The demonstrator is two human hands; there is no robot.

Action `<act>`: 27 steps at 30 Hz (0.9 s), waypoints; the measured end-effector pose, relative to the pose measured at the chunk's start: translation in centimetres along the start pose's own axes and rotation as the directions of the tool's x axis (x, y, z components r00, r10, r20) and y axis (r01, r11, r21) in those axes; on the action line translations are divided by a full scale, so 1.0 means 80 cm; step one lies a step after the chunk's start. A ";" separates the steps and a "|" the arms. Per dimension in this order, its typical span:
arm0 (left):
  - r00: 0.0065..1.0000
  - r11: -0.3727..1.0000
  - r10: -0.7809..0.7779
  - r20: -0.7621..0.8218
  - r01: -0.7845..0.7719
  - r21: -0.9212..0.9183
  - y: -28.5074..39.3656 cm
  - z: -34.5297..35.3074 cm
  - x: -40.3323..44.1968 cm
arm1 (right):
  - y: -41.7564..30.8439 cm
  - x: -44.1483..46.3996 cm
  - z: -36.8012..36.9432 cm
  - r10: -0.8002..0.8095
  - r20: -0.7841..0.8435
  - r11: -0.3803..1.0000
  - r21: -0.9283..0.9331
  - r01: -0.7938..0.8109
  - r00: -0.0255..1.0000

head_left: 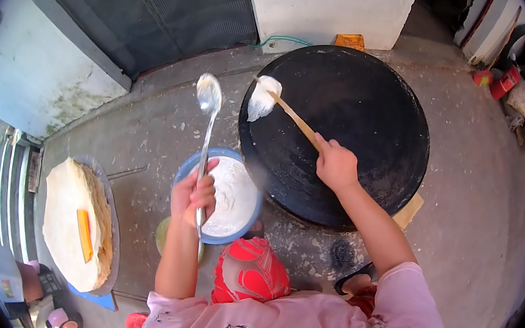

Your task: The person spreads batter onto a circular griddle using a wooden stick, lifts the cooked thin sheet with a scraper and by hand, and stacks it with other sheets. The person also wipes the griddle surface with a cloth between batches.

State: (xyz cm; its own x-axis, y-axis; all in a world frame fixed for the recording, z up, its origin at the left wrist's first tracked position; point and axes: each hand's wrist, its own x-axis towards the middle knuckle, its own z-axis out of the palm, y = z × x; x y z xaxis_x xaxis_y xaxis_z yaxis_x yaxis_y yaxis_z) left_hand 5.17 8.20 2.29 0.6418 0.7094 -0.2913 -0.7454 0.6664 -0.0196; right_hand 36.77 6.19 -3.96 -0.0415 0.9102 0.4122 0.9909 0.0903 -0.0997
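My left hand (pixel 193 196) is wrapped round the handle of a long metal spoon (pixel 209 98), held up above a blue basin (pixel 186 167). White batter (pixel 230 196) fills the basin, and some of it smears the spoon's bowl. In my right hand (pixel 336 163) is a thin wooden spreader (pixel 299 123) reaching over a large round black griddle (pixel 353 109). Its far end is at a patch of white batter (pixel 264 94) near the griddle's left edge. The rest of the griddle's surface is dark and bare.
To the left, a tall stack of thin pancakes (pixel 64 232) lies on a round board, with an orange strip-shaped object (pixel 84 236) on top. A red container (pixel 505 83) stands among clutter at the far right. My knee in red patterned cloth (pixel 250 269) is beside the basin.
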 end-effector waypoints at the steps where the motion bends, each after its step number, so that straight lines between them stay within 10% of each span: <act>1: 1.000 1.000 -0.004 -0.001 0.004 0.002 -0.001 -0.012 -0.016 | -0.004 0.002 -0.018 0.261 0.367 0.707 0.557 -0.436 0.893; 2: 0.992 0.999 0.041 -0.120 -0.041 0.000 -0.001 -0.023 -0.031 | -0.008 0.005 -0.034 0.178 0.741 0.022 0.655 -0.756 0.647; 3: 0.969 0.996 0.085 -0.232 -0.087 0.002 0.000 -0.032 -0.041 | -0.010 0.002 -0.047 0.044 0.818 -0.262 0.563 -0.784 0.573; 6: 0.921 0.986 0.117 -0.372 -0.154 -0.070 -0.002 -0.063 -0.064 | -0.009 0.000 -0.045 0.152 0.716 -0.539 0.638 -0.551 0.681; 8: 0.915 0.980 0.117 -0.385 -0.169 -0.105 0.000 -0.095 -0.074 | -0.012 0.000 -0.031 0.295 0.686 -0.295 0.727 -0.620 0.665; 9: 0.908 0.975 0.120 -0.402 -0.184 -0.125 -0.001 -0.106 -0.077 | -0.014 -0.012 -0.007 0.353 0.298 0.446 0.780 -0.440 0.887; 10: 0.901 0.969 0.120 -0.418 -0.197 -0.146 -0.004 -0.114 -0.080 | -0.021 -0.017 -0.003 0.089 -0.050 0.941 0.331 -0.067 0.995; 15: 0.876 0.963 0.128 -0.464 -0.222 -0.153 -0.015 -0.146 -0.084 | 0.004 -0.005 0.016 -0.016 0.071 0.997 -0.076 0.021 0.997; 19: 0.878 0.949 0.070 -0.474 -0.205 -0.239 -0.015 -0.168 -0.086 | -0.013 -0.012 0.025 0.347 0.072 0.826 0.449 -0.342 0.935; 24: 0.853 0.944 0.090 -0.515 -0.237 -0.228 -0.019 -0.177 -0.081 | 0.005 0.002 0.019 0.197 0.127 0.980 -0.037 -0.194 0.972; 27: 0.849 0.942 0.061 -0.525 -0.222 -0.250 -0.017 -0.180 -0.080 | 0.011 0.009 0.026 0.308 0.109 0.929 0.177 -0.324 0.945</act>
State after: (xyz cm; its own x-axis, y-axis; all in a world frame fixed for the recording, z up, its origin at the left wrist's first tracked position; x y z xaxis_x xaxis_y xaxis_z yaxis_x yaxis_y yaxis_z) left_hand -0.51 -0.56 -9.62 0.4047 0.5219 -0.7508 -0.8901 0.4129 -0.1928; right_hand 37.33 7.77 -5.66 0.2525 0.9319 0.2603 0.9117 -0.1390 -0.3867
